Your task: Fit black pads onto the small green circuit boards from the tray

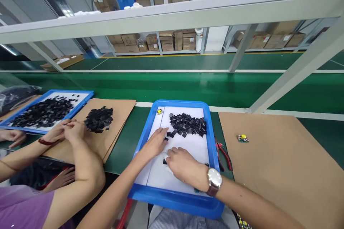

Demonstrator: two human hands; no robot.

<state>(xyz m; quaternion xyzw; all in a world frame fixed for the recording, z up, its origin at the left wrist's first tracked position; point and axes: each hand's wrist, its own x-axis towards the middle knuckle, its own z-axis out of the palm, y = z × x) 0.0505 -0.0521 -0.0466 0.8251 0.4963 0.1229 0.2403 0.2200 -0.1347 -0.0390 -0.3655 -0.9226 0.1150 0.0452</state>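
Observation:
A blue tray with a white lining lies before me, holding a heap of small black rectangular pieces. My left hand reaches in at the heap's left edge, its fingers stretched and a little apart beside a loose black piece. My right hand is curled low over the lining, with something white at its fingertips. Right beside those fingertips a single black piece shows; whether they grip it is hidden. A small circuit board with a yellow part sits in the tray's upper left corner.
Red-handled pliers lie right of the tray. Another small board rests on the cardboard sheet. At left, a co-worker's hands are near a second black heap and another blue tray. A white frame beam crosses above.

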